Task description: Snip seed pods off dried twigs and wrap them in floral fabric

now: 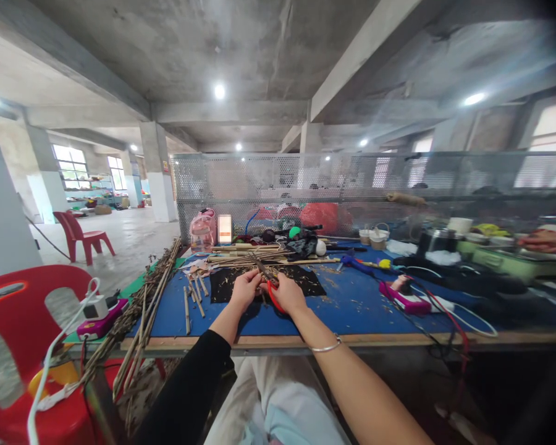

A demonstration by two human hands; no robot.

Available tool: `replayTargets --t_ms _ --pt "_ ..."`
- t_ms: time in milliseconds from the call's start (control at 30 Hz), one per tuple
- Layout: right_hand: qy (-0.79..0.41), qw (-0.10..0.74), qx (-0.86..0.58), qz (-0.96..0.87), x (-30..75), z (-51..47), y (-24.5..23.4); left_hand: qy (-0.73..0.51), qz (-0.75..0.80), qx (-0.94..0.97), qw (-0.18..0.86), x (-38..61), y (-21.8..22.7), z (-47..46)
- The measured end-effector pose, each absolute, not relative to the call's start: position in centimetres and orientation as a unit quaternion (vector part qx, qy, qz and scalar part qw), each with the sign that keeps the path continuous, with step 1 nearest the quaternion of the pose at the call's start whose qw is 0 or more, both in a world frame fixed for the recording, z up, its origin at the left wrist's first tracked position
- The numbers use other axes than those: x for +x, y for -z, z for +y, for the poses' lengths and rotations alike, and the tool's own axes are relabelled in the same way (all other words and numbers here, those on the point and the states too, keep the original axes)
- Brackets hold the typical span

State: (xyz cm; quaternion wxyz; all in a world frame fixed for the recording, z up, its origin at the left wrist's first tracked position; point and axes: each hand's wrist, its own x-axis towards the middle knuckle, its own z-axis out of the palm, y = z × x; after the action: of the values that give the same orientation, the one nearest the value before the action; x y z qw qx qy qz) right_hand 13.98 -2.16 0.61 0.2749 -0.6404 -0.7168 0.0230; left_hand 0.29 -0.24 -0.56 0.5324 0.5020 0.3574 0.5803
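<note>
Red-handled scissors [274, 295] are gripped in my right hand [288, 293], their dark blades pointing away from me and to the left. Close beside it, my left hand [246, 288] is closed in a pinch; what lies between its fingers is too small to make out. Both hands are over a black mat [306, 281] strewn with pale plant scraps. To the left of the mat lie short cut stalks [194, 300]. Long dry stalks [241, 254] are stacked just beyond it.
A bundle of dried stems [141, 303] overhangs the table's left edge. Purple power strips [404, 300] with cables sit at right and left. A perforated metal screen [259, 179] closes off the back. A red chair [32, 315] stands at left; a pink bottle [202, 232] is behind.
</note>
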Motion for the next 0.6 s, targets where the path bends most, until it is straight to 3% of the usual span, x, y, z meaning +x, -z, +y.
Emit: replayTargets --t_ms 367,600 --pt "0.029 0.286 -0.619 -0.731 13.56 -2.26 -0.22 -0.586 0.339 0.497 0.543 0.4 0.74 0.27" --pt "-0.015 0.293 -0.615 -0.732 13.59 -2.24 -0.15 -0.576 0.331 0.502 0.553 0.5 0.73 0.14"
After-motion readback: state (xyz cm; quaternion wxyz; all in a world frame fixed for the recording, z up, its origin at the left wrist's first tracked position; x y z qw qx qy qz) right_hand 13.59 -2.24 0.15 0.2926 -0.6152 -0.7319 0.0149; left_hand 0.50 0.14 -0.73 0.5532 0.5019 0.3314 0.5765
